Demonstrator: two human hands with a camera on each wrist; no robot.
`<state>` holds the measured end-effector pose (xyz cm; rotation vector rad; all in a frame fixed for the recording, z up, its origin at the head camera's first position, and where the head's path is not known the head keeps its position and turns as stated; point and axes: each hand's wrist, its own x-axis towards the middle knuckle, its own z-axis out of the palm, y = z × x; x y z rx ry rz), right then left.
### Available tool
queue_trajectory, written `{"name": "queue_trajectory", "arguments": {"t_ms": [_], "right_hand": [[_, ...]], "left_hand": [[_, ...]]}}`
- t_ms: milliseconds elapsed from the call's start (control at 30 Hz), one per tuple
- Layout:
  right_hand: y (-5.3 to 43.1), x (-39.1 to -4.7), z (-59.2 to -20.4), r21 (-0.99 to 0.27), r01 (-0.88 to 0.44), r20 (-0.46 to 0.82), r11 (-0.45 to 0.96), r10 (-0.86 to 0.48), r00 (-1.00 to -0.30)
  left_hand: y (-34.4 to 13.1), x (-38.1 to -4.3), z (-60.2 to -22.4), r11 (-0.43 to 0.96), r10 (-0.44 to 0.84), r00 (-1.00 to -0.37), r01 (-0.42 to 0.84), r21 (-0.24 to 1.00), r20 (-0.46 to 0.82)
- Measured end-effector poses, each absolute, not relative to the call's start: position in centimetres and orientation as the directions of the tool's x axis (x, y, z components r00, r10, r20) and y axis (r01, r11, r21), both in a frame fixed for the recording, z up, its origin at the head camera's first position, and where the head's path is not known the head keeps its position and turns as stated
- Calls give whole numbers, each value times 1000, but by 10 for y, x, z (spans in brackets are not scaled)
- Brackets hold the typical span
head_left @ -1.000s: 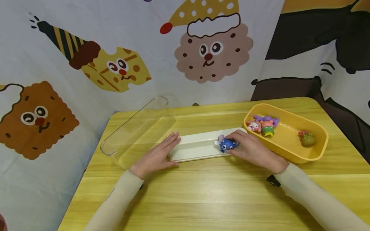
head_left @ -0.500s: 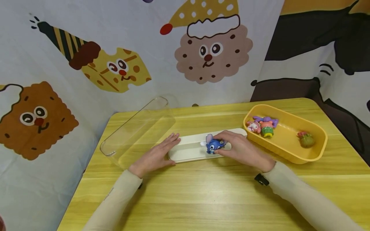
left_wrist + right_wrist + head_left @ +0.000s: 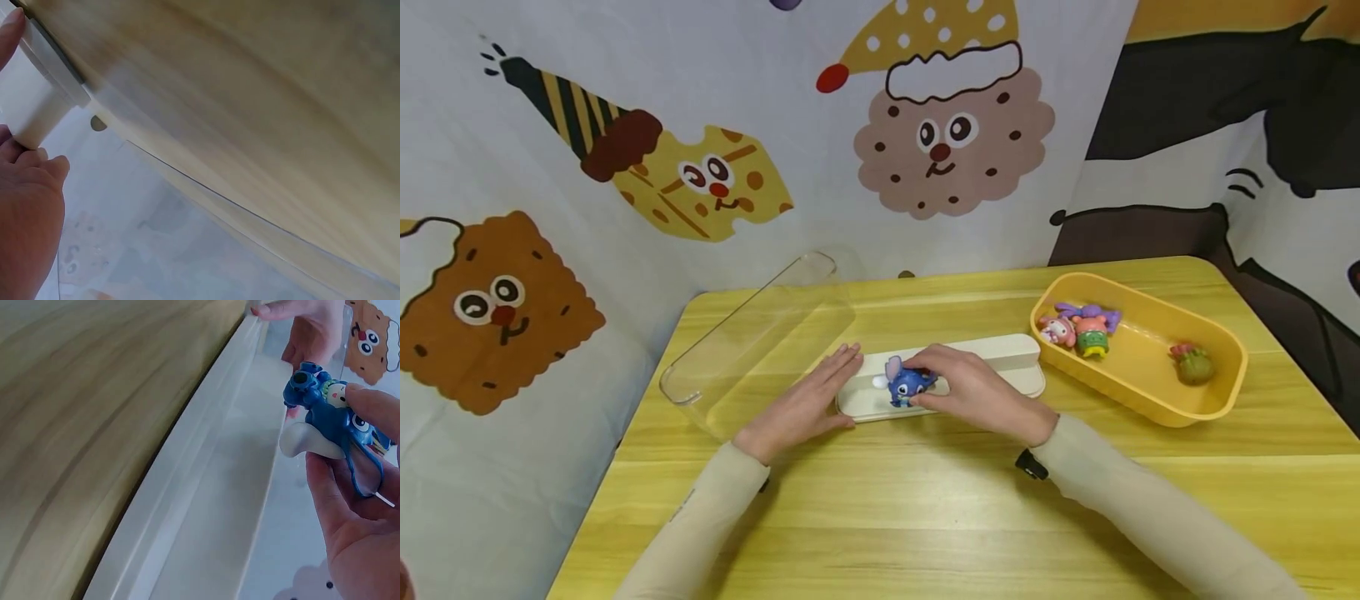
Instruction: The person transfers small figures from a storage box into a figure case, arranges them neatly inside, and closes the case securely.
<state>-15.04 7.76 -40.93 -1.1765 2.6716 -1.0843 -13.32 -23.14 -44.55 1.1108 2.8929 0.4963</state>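
My right hand (image 3: 973,387) pinches a small blue toy figure (image 3: 904,387) with large ears between thumb and fingers, over the left half of a long white tray (image 3: 1026,377). In the right wrist view the blue figure (image 3: 331,419) has a white part sticking out at one side. Whether it touches the tray floor cannot be told. My left hand (image 3: 801,404) holds the tray's left end, thumb at the front corner and fingers at the back one. The left wrist view shows that hand (image 3: 28,212) against the white end of the tray (image 3: 31,100).
A clear plastic cover (image 3: 760,337) lies behind and left of my left hand. At the right, a yellow bin (image 3: 1138,400) stands close to the tray, with several small toy figures (image 3: 1090,333) inside. A patterned cloth (image 3: 820,183) hangs behind the wooden table (image 3: 880,517).
My right hand has carried the blue toy figure leftward along the tray, from its right part to its left half. My left hand has stayed at the tray's left end.
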Motion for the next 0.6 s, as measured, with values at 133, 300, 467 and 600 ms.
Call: {"name": "queue_trajectory", "arguments": {"t_ms": [133,300,467,600], "right_hand": [[66,-152,-414,-593,-664,250,456,-680,-690],[51,-153,-417,-587,-671,231,453,-701,-675],[41,-153,-419,-599,-669,210,441,-719,-662],[35,-153,-423,-581,-683,207,442,-732,-649]], "left_hand": [[-233,-134,-447,699,651,-753,645,308,101],[-234,-135,-447,693,646,-756,638,337,102],[-234,-136,-448,683,640,-760,629,370,110],[-234,-138,-449,682,638,-763,622,384,103]]}}
